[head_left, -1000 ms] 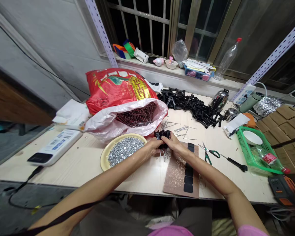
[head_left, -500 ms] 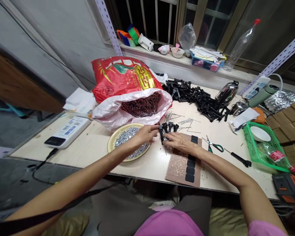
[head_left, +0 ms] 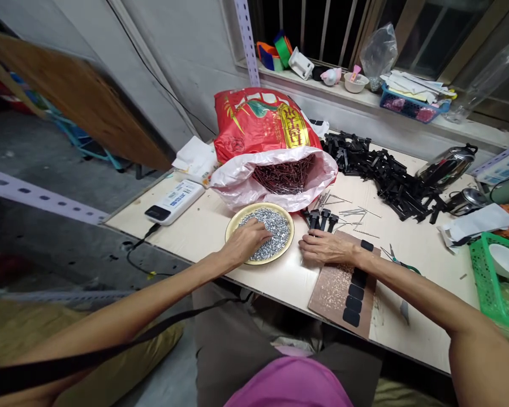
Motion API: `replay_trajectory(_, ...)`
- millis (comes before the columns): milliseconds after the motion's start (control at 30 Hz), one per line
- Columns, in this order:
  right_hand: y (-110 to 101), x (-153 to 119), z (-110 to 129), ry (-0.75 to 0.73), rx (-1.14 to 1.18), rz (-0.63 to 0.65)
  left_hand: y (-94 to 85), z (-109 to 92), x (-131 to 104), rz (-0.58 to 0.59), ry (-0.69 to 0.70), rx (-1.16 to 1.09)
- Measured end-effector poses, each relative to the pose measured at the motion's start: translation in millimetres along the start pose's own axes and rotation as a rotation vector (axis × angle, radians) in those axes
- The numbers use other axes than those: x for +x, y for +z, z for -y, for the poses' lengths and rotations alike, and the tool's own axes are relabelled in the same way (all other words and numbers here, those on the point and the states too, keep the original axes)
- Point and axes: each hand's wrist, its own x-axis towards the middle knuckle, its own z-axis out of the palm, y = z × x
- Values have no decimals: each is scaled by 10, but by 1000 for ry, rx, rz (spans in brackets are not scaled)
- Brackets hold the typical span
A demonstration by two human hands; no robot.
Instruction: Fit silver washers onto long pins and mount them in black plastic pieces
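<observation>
My left hand [head_left: 250,237] is at a shallow yellowish plate [head_left: 234,221], its fingers bent and pressed together in a heap of small shiny metal pieces that look like nuts [head_left: 275,223]. Whatever sits between those fingertips is hidden. My right hand [head_left: 324,247] lies closed over the lower ends of several black T-headed plastic parts [head_left: 324,216], whose heads stick out beyond the fingers. A thin metal rod shows just below that hand. Under the right wrist is a brown board [head_left: 333,294] with a row of black rounded squares [head_left: 353,303].
Behind the plate stands a red bag [head_left: 263,121] full of dark thin rods. Loose metal rods [head_left: 358,215] lie beyond my right hand, before a pile of black parts [head_left: 382,169]. Scissors [head_left: 401,263] and a green basket [head_left: 483,277] are rightward; a white power bank [head_left: 176,200] is left.
My left hand has moved from beside the black parts into the metal pieces on the plate, its fingers closing. My right hand stays by the black parts. The view has swung left.
</observation>
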Motion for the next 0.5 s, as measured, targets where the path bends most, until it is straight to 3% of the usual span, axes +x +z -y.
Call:
replay_trajectory(100,-145,-54,8,97,-15,-198,43,-29,78,8,26,49)
replay_trajectory(267,-361,-1,165,467,41,-520,63,-98,184,30,19,96)
replay_trajectory(367,-446,124,279,695,89,-551,85,-123,210,50,-14,100)
replay_trajectory(500,-439,301,356,852,221,-548,114,-101,217,29,-110,52)
